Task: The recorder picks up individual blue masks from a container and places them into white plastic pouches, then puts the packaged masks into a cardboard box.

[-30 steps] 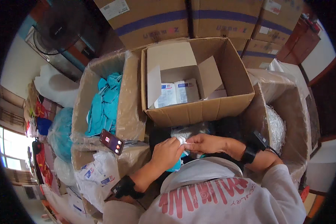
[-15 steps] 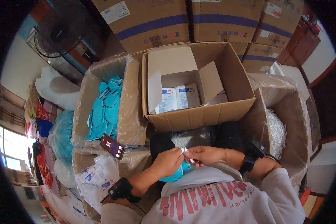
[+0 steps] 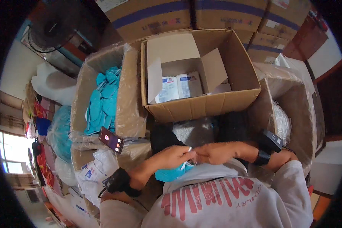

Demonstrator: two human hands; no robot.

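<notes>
My left hand [image 3: 177, 156] and my right hand [image 3: 213, 152] meet in front of my shirt, fingers closed. A teal face mask [image 3: 168, 174] hangs below my left hand, partly covered by it. Its white strap [image 3: 189, 164] runs up to the fingers of both hands, which pinch it; the exact grip of the right fingers is hidden. More flat teal masks [image 3: 102, 102] lie heaped in a plastic-lined carton [image 3: 131, 102] at the left.
Ahead stands an open carton [image 3: 201, 108] with an inner box of white packets [image 3: 190, 85]. A phone [image 3: 111, 140] rests on the left carton's edge, above a box of loose packets [image 3: 95, 171]. At the right, a lined carton [image 3: 302, 110] holds white strands [image 3: 281, 121].
The hands have turned, knuckles now up and close together. More of the mask shows at the left, and the white strap now hangs in a loop. The whole view has tilted slightly.
</notes>
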